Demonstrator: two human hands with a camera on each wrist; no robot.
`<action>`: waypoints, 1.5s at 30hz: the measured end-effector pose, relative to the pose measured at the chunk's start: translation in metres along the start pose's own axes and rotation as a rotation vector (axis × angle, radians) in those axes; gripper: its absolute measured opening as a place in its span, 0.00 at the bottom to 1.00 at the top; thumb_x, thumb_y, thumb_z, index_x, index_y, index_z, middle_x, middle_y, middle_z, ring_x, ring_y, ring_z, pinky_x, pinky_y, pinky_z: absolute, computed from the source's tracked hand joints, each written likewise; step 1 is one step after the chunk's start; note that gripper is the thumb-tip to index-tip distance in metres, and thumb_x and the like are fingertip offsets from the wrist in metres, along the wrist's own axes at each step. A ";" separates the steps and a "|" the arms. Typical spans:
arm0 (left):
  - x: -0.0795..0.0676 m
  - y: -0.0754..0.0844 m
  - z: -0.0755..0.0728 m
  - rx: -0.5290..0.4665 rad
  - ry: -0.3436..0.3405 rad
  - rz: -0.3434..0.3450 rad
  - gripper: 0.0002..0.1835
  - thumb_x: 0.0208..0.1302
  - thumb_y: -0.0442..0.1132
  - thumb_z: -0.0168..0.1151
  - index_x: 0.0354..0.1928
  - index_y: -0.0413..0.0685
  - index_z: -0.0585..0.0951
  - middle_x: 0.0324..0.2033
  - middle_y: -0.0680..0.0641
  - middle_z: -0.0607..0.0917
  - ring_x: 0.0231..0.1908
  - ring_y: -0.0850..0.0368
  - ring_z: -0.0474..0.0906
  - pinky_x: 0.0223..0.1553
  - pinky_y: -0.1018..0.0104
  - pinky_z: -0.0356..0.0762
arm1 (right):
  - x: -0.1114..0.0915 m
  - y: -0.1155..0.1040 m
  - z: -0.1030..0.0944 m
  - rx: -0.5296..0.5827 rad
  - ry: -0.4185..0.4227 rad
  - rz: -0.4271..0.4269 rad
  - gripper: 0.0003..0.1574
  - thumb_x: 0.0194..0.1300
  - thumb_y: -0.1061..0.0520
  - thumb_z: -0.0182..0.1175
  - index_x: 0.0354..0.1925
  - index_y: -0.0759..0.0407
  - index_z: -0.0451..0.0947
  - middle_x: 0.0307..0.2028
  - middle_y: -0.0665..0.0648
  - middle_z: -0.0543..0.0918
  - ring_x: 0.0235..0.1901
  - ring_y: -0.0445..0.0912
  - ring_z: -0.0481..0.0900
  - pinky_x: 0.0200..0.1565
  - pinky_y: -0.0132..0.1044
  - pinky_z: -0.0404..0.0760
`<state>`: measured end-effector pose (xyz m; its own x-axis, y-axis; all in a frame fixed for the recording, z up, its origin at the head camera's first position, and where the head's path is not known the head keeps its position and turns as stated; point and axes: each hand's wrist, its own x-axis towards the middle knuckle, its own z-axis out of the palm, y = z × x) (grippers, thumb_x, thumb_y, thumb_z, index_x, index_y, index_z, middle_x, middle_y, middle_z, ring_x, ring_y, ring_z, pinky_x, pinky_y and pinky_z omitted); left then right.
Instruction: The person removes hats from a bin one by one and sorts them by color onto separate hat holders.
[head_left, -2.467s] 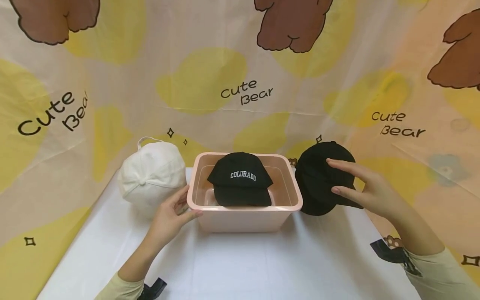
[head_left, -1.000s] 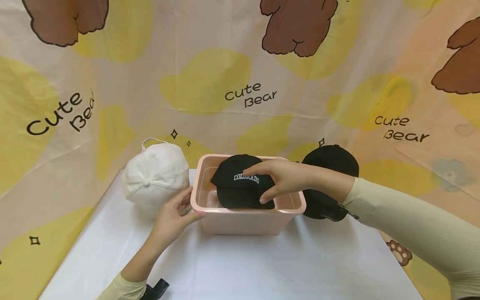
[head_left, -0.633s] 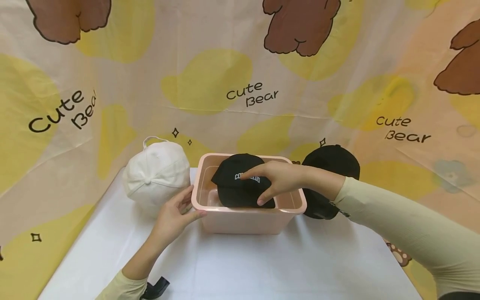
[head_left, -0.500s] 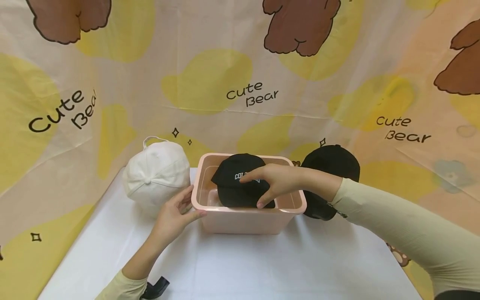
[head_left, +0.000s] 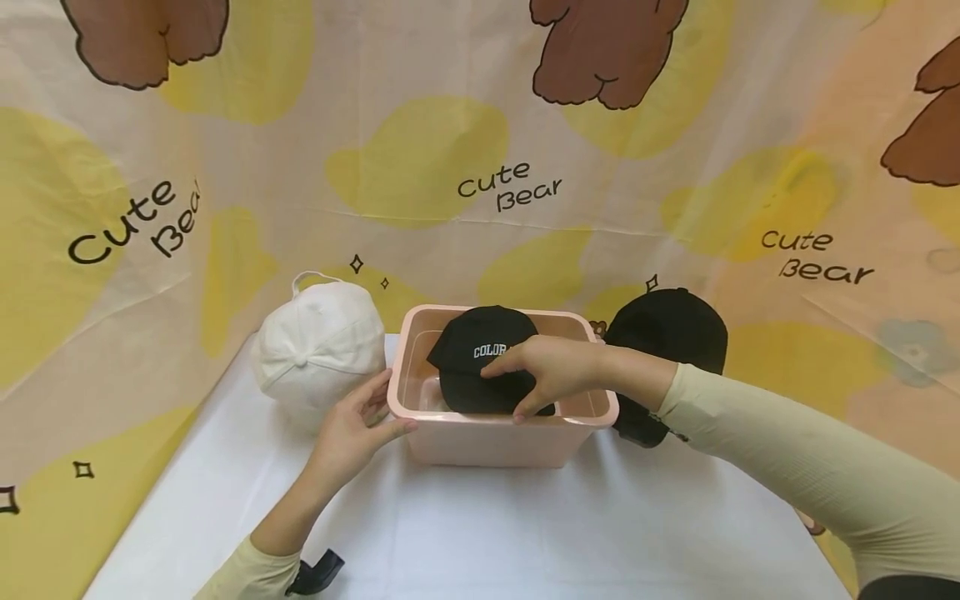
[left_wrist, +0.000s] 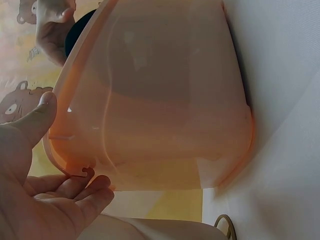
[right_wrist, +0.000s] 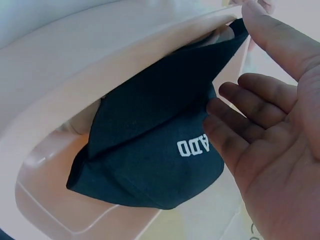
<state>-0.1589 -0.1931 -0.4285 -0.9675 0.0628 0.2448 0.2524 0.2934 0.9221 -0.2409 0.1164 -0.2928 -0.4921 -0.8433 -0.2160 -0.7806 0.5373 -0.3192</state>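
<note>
A black cap (head_left: 486,392) lettered COLORADO sits inside the pink plastic bin (head_left: 487,442), its brim toward the front wall. My right hand (head_left: 558,367) hovers over the cap's right side, covering part of the lettering. In the right wrist view, the fingers (right_wrist: 250,105) are spread loosely beside the crown, and the thumb (right_wrist: 280,42) is near the brim edge. My left hand (head_left: 352,433) holds the bin's left front corner, thumb on the front of the rim. In the left wrist view, fingers (left_wrist: 95,192) curl at the rim's other side.
On the left, a white cap (head_left: 322,342) stands close to the bin and left hand. Another black cap (head_left: 667,325) is at the right, partly hidden by the right forearm. A white cloth (head_left: 480,533) covers the table, before a bear-print backdrop (head_left: 420,158).
My right hand has come left from the outer black cap to the one in the bin, then sunk slightly lower. The left hand stays on the bin; the view shifts a little.
</note>
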 end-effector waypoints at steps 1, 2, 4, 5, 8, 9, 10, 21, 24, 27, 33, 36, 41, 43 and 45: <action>0.000 0.000 0.000 -0.002 0.000 0.000 0.51 0.50 0.44 0.83 0.74 0.37 0.67 0.66 0.36 0.78 0.66 0.43 0.76 0.66 0.56 0.74 | 0.000 0.000 0.001 -0.009 -0.001 -0.002 0.46 0.56 0.45 0.79 0.69 0.53 0.75 0.66 0.49 0.79 0.69 0.45 0.73 0.71 0.43 0.73; 0.000 0.000 0.001 -0.005 -0.001 0.003 0.51 0.51 0.44 0.83 0.75 0.37 0.67 0.66 0.35 0.77 0.66 0.43 0.75 0.66 0.56 0.74 | 0.000 0.000 0.001 -0.017 0.000 -0.003 0.46 0.55 0.45 0.79 0.69 0.53 0.76 0.65 0.49 0.80 0.68 0.45 0.73 0.71 0.43 0.73; 0.001 0.000 0.001 -0.007 -0.002 0.009 0.51 0.51 0.44 0.83 0.75 0.37 0.67 0.66 0.36 0.77 0.66 0.43 0.75 0.66 0.57 0.74 | 0.000 -0.001 0.002 -0.032 0.006 -0.007 0.45 0.55 0.45 0.79 0.68 0.52 0.77 0.64 0.48 0.81 0.67 0.44 0.74 0.70 0.43 0.75; 0.001 0.000 0.002 -0.009 -0.003 0.010 0.51 0.51 0.44 0.83 0.75 0.37 0.66 0.67 0.36 0.77 0.67 0.43 0.75 0.67 0.57 0.74 | 0.000 -0.001 0.002 -0.035 0.009 -0.009 0.44 0.55 0.45 0.79 0.68 0.52 0.77 0.64 0.48 0.81 0.67 0.44 0.75 0.69 0.42 0.75; 0.003 0.000 0.002 -0.007 -0.003 0.013 0.51 0.51 0.44 0.83 0.75 0.37 0.66 0.68 0.37 0.76 0.67 0.44 0.75 0.67 0.57 0.74 | 0.001 -0.001 0.003 -0.039 0.019 -0.014 0.43 0.54 0.45 0.80 0.66 0.52 0.79 0.62 0.47 0.82 0.65 0.43 0.76 0.68 0.42 0.77; 0.004 0.000 0.003 -0.008 -0.004 0.012 0.52 0.51 0.44 0.83 0.75 0.37 0.66 0.68 0.37 0.76 0.67 0.45 0.74 0.67 0.57 0.73 | 0.001 0.000 0.003 -0.042 0.022 -0.017 0.43 0.54 0.46 0.80 0.66 0.51 0.79 0.62 0.46 0.83 0.65 0.43 0.77 0.68 0.41 0.77; 0.004 0.000 0.003 -0.008 -0.005 0.009 0.52 0.51 0.44 0.83 0.75 0.38 0.66 0.68 0.38 0.76 0.67 0.45 0.74 0.67 0.57 0.73 | 0.001 0.000 0.004 -0.044 0.024 -0.019 0.42 0.54 0.46 0.80 0.66 0.51 0.79 0.62 0.46 0.83 0.65 0.43 0.77 0.67 0.41 0.77; 0.006 0.001 0.005 -0.015 -0.003 0.010 0.51 0.51 0.43 0.83 0.74 0.38 0.67 0.67 0.37 0.77 0.67 0.45 0.75 0.67 0.53 0.73 | 0.000 0.000 0.005 -0.039 0.045 0.011 0.33 0.57 0.51 0.78 0.61 0.45 0.84 0.56 0.41 0.86 0.55 0.35 0.81 0.59 0.35 0.82; 0.006 0.002 0.006 -0.024 -0.005 0.009 0.50 0.51 0.43 0.83 0.74 0.39 0.67 0.67 0.37 0.77 0.66 0.45 0.75 0.67 0.51 0.73 | 0.000 0.002 0.005 -0.016 0.047 0.036 0.29 0.58 0.51 0.77 0.59 0.43 0.85 0.52 0.40 0.87 0.48 0.33 0.80 0.52 0.33 0.82; 0.005 0.003 0.007 -0.029 -0.003 0.009 0.50 0.51 0.43 0.83 0.74 0.39 0.67 0.66 0.36 0.77 0.66 0.45 0.76 0.67 0.51 0.73 | 0.000 0.003 0.003 0.039 0.051 0.044 0.26 0.59 0.54 0.75 0.57 0.45 0.87 0.49 0.40 0.88 0.42 0.33 0.79 0.47 0.30 0.81; 0.004 0.003 0.006 -0.034 -0.008 -0.001 0.51 0.51 0.42 0.83 0.75 0.36 0.66 0.68 0.36 0.76 0.67 0.44 0.74 0.68 0.55 0.73 | -0.004 0.001 -0.002 0.124 0.122 -0.002 0.21 0.61 0.60 0.72 0.54 0.52 0.88 0.45 0.44 0.90 0.31 0.33 0.76 0.34 0.24 0.77; 0.003 0.003 0.006 -0.033 -0.009 0.000 0.51 0.52 0.42 0.82 0.75 0.37 0.66 0.68 0.36 0.75 0.67 0.45 0.74 0.68 0.55 0.73 | -0.006 -0.001 -0.007 0.123 0.197 0.001 0.18 0.62 0.61 0.72 0.51 0.51 0.89 0.42 0.44 0.91 0.23 0.34 0.70 0.26 0.24 0.69; 0.003 0.003 0.005 -0.031 -0.016 0.001 0.51 0.52 0.43 0.82 0.75 0.37 0.65 0.68 0.36 0.75 0.68 0.45 0.73 0.69 0.56 0.72 | -0.009 -0.004 -0.012 0.031 0.342 0.039 0.18 0.62 0.60 0.70 0.48 0.42 0.91 0.36 0.42 0.91 0.23 0.36 0.69 0.21 0.27 0.64; 0.002 0.002 0.003 -0.022 -0.018 0.000 0.51 0.52 0.43 0.82 0.76 0.37 0.65 0.68 0.36 0.75 0.68 0.44 0.73 0.69 0.57 0.72 | -0.009 -0.005 -0.015 0.015 0.387 0.031 0.19 0.62 0.61 0.69 0.48 0.42 0.91 0.35 0.42 0.90 0.22 0.36 0.69 0.20 0.28 0.63; 0.001 0.001 0.002 -0.018 -0.018 0.000 0.52 0.52 0.44 0.82 0.76 0.38 0.65 0.68 0.37 0.75 0.68 0.45 0.73 0.69 0.58 0.72 | -0.009 -0.005 -0.017 0.021 0.427 0.003 0.19 0.62 0.64 0.68 0.48 0.45 0.91 0.36 0.44 0.90 0.22 0.36 0.70 0.21 0.28 0.66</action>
<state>-0.1598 -0.1907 -0.4275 -0.9676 0.0796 0.2396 0.2524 0.2760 0.9274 -0.2388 0.1213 -0.2734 -0.6131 -0.7686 0.1829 -0.7732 0.5361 -0.3388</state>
